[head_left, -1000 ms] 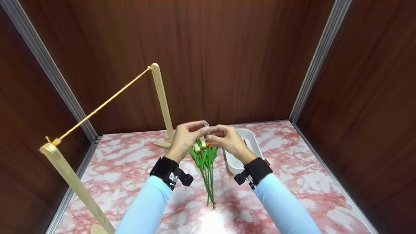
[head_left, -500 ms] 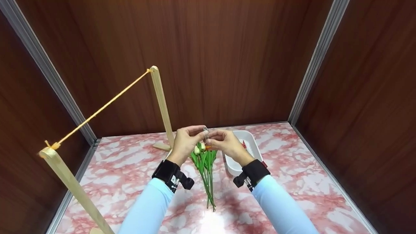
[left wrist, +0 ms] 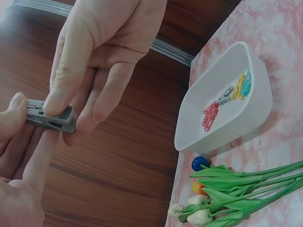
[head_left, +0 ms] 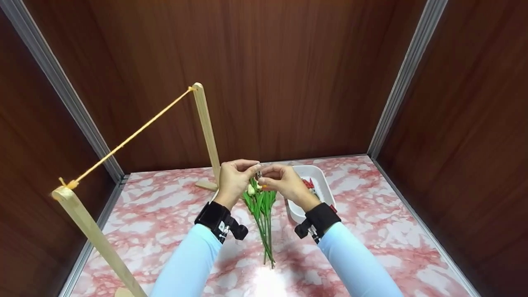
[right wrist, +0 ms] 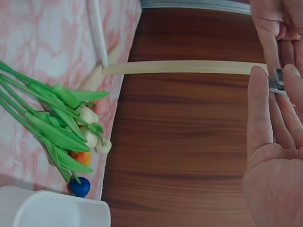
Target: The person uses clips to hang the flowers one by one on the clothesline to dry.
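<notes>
A small grey clothespin is held up between both hands, above the tulips. My left hand pinches one end with thumb and fingers. Its thumb shows at the end of the peg in the left wrist view. My right hand pinches the other end, thumb on top and fingers beneath. The fingers hide much of the peg in the head view. Below the hands lie artificial tulips with green stems and white, orange and blue heads.
A white tray beside the tulips holds several red, grey, yellow and teal clothespins. To the left, an orange string spans two upright wooden posts. Wood-grain panels enclose the marbled tabletop at the back and sides.
Both hands have come down slightly, staying together at the clothespin. The clothespin shows less above the fingertips, and more red pegs in the tray are visible past the right hand.
</notes>
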A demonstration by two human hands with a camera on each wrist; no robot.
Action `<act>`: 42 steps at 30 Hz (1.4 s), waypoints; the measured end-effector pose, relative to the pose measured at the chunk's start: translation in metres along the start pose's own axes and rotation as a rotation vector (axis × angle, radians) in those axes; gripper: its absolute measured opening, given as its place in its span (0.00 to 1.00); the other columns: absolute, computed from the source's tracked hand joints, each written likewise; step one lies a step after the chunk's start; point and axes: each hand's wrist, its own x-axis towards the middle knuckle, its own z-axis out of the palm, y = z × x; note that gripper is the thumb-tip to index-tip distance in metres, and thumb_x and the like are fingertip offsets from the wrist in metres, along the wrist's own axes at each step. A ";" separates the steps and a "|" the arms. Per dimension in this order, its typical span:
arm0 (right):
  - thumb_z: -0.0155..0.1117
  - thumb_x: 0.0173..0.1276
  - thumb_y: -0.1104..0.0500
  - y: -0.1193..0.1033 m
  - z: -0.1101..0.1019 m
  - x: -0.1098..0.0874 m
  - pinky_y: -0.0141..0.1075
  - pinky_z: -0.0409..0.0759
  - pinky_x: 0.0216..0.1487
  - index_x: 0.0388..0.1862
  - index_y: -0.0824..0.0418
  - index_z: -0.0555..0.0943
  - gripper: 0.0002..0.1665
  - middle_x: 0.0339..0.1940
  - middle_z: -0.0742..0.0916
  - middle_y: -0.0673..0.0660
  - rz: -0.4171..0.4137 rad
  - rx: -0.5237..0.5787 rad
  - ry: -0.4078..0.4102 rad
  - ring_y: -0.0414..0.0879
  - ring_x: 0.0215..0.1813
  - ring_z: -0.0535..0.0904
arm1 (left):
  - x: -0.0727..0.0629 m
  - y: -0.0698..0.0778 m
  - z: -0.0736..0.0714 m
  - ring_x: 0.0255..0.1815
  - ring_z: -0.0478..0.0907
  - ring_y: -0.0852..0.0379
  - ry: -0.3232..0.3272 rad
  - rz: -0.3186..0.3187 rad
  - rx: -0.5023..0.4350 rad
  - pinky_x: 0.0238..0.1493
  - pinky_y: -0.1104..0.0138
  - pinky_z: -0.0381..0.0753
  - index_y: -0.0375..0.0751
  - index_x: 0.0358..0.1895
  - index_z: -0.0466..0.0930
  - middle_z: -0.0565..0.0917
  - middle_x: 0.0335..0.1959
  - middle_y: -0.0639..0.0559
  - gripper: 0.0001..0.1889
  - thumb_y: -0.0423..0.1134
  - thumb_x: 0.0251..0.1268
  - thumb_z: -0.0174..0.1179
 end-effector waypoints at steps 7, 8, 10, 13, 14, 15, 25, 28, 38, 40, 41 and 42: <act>0.70 0.70 0.66 0.008 -0.002 0.003 0.52 0.86 0.52 0.57 0.72 0.81 0.19 0.52 0.86 0.72 0.024 -0.059 -0.043 0.57 0.51 0.87 | 0.001 -0.001 -0.006 0.29 0.84 0.61 0.029 0.017 -0.017 0.29 0.74 0.81 0.33 0.37 0.92 0.91 0.32 0.46 0.07 0.33 0.58 0.76; 0.71 0.69 0.65 0.011 -0.005 0.003 0.51 0.86 0.53 0.57 0.71 0.81 0.20 0.52 0.87 0.70 0.024 -0.117 -0.061 0.57 0.51 0.87 | 0.002 -0.001 -0.007 0.29 0.84 0.61 0.031 0.018 -0.022 0.28 0.74 0.81 0.33 0.37 0.92 0.91 0.32 0.46 0.07 0.33 0.58 0.76; 0.72 0.68 0.64 0.021 -0.010 0.001 0.47 0.86 0.54 0.57 0.67 0.83 0.20 0.51 0.88 0.65 0.019 -0.281 -0.104 0.53 0.51 0.86 | 0.003 0.000 -0.010 0.29 0.84 0.61 0.037 0.021 -0.029 0.27 0.74 0.81 0.34 0.37 0.92 0.91 0.32 0.46 0.07 0.33 0.58 0.76; 0.73 0.65 0.67 0.043 -0.016 -0.006 0.42 0.86 0.52 0.50 0.65 0.86 0.14 0.45 0.90 0.60 -0.048 -0.611 -0.199 0.51 0.48 0.86 | 0.003 0.001 -0.014 0.30 0.85 0.61 0.043 0.021 -0.036 0.27 0.74 0.82 0.34 0.36 0.92 0.91 0.32 0.46 0.06 0.33 0.58 0.76; 0.73 0.64 0.68 0.052 -0.016 -0.009 0.42 0.85 0.50 0.47 0.64 0.87 0.12 0.44 0.90 0.60 -0.076 -0.724 -0.234 0.52 0.47 0.87 | 0.003 0.001 -0.015 0.31 0.86 0.60 0.042 0.020 -0.038 0.28 0.74 0.83 0.34 0.36 0.92 0.91 0.32 0.46 0.06 0.33 0.58 0.76; 0.73 0.63 0.69 0.060 -0.016 -0.013 0.43 0.86 0.49 0.44 0.64 0.88 0.10 0.42 0.90 0.59 -0.095 -0.812 -0.271 0.52 0.45 0.87 | 0.003 0.001 -0.016 0.32 0.86 0.60 0.043 0.019 -0.040 0.29 0.74 0.83 0.34 0.36 0.92 0.91 0.32 0.46 0.06 0.33 0.58 0.76; 0.72 0.60 0.70 0.122 0.008 -0.027 0.39 0.85 0.38 0.34 0.55 0.91 0.11 0.37 0.90 0.51 -0.409 -1.417 -0.357 0.47 0.38 0.86 | 0.001 0.000 -0.021 0.33 0.87 0.57 0.010 0.011 -0.062 0.24 0.70 0.85 0.33 0.38 0.92 0.91 0.33 0.47 0.08 0.35 0.58 0.76; 0.69 0.60 0.69 0.126 0.017 -0.026 0.36 0.85 0.34 0.33 0.52 0.91 0.12 0.38 0.90 0.48 -0.537 -1.549 -0.390 0.45 0.37 0.86 | 0.002 -0.001 -0.022 0.34 0.87 0.57 0.021 0.028 -0.042 0.29 0.71 0.85 0.36 0.37 0.92 0.91 0.32 0.48 0.07 0.34 0.58 0.76; 0.72 0.61 0.64 0.135 0.034 -0.028 0.32 0.84 0.43 0.36 0.44 0.91 0.13 0.40 0.89 0.43 -0.580 -1.743 -0.593 0.42 0.42 0.84 | 0.001 -0.002 -0.022 0.32 0.86 0.56 0.007 0.008 -0.041 0.27 0.72 0.84 0.38 0.36 0.93 0.91 0.32 0.48 0.05 0.35 0.58 0.77; 0.72 0.61 0.63 0.137 0.035 -0.028 0.33 0.83 0.47 0.36 0.44 0.91 0.12 0.39 0.88 0.43 -0.589 -1.759 -0.614 0.42 0.43 0.84 | 0.001 -0.003 -0.022 0.32 0.86 0.56 0.007 0.012 -0.040 0.27 0.72 0.83 0.39 0.35 0.93 0.91 0.32 0.48 0.05 0.35 0.58 0.77; 0.72 0.61 0.63 0.138 0.035 -0.029 0.33 0.83 0.48 0.36 0.44 0.90 0.13 0.39 0.88 0.43 -0.592 -1.756 -0.622 0.42 0.44 0.84 | 0.001 -0.003 -0.022 0.32 0.86 0.56 0.005 0.015 -0.037 0.28 0.72 0.84 0.39 0.35 0.93 0.91 0.32 0.48 0.05 0.35 0.58 0.77; 0.72 0.61 0.64 0.138 0.035 -0.029 0.33 0.82 0.50 0.37 0.44 0.90 0.13 0.40 0.88 0.43 -0.595 -1.753 -0.626 0.43 0.45 0.83 | 0.001 -0.003 -0.021 0.32 0.86 0.56 0.003 0.018 -0.034 0.29 0.71 0.84 0.40 0.35 0.93 0.91 0.32 0.48 0.05 0.35 0.58 0.77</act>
